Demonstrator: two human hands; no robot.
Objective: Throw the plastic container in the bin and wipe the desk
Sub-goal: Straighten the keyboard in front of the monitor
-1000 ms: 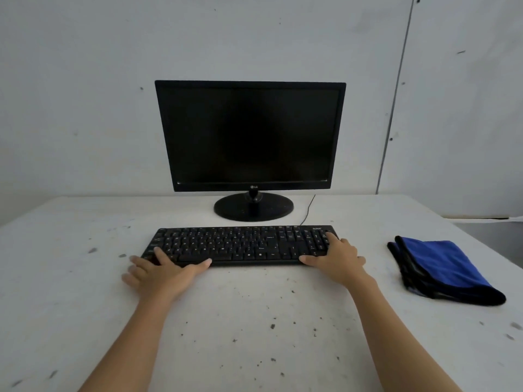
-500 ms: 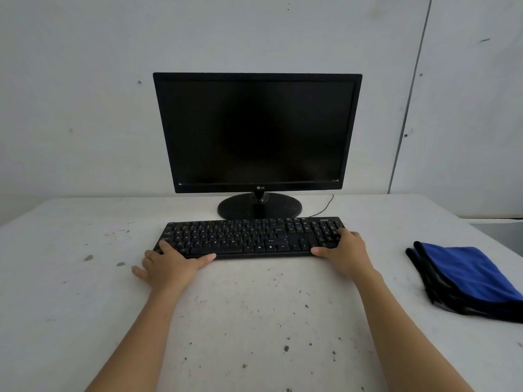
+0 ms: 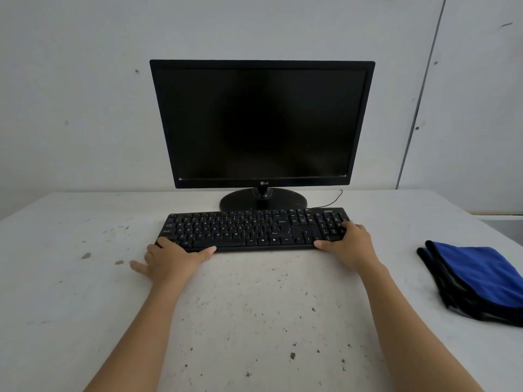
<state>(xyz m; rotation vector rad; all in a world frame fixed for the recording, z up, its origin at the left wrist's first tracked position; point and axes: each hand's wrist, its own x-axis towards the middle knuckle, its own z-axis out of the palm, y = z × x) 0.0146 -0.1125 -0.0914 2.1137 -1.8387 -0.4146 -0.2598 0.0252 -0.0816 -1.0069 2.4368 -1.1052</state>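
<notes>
A black keyboard (image 3: 249,229) lies on the white desk (image 3: 254,312), close in front of the monitor's base. My left hand (image 3: 172,258) grips its near left corner, thumb along the front edge. My right hand (image 3: 349,244) grips the near right corner, fingers over the number keys. A folded blue cloth with black trim (image 3: 475,281) lies on the desk at the right, apart from both hands. The desk surface carries dark specks and smudges. No plastic container and no bin are in view.
A black LG monitor (image 3: 261,123) with a dark screen stands at the back of the desk against a white wall; its round base (image 3: 263,198) nearly touches the keyboard. A thin cable (image 3: 334,198) runs off to the right behind the keyboard.
Both hands have slid the keyboard away from me, up against the monitor's base. The view has shifted slightly, so the cloth sits further right.
</notes>
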